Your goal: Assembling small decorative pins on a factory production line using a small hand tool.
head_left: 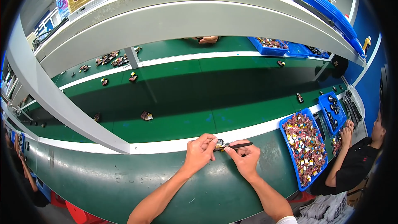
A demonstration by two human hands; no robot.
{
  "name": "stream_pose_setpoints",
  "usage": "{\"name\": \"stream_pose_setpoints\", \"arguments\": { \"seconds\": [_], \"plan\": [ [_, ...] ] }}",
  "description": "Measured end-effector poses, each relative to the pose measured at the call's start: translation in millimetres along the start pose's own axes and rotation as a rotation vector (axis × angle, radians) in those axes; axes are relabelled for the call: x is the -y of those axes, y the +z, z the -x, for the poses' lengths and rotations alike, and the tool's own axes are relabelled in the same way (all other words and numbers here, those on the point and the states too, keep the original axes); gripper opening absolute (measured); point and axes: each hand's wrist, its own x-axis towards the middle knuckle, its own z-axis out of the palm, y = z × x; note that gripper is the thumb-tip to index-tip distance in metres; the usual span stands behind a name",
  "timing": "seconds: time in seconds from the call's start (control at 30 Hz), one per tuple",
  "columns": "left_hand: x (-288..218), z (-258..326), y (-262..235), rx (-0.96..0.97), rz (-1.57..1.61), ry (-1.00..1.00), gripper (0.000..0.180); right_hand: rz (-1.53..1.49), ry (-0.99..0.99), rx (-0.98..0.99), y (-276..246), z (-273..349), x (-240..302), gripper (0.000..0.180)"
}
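Finger-clamping electronic module [219,143] in left hand [200,151], black tool [242,144] in right hand [247,159]; seemingly unfinished, with heaped wired parts [304,147] waiting.

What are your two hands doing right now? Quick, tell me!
Left hand: closed, holding a small electronic part.
Right hand: closed, holding a slim black hand tool; I can't tell exactly which kind.
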Motion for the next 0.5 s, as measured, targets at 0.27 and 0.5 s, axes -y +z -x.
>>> {"name": "stream_pose_setpoints", "arguments": {
  "seconds": [0.27, 0.5],
  "plan": [
    [-0.4, 0.8, 0.0, 0.019, 0.018, 0.011, 0.015, -0.227, 0.133, -0.002, 3.1, -1.4, -1.5, 0.015],
    [-0.8, 1.2, -0.9, 0.050, 0.053, 0.016, 0.016, -0.319, 0.258, 0.022, -1.8, -3.4, 2.7, 0.014]
  ]
}}
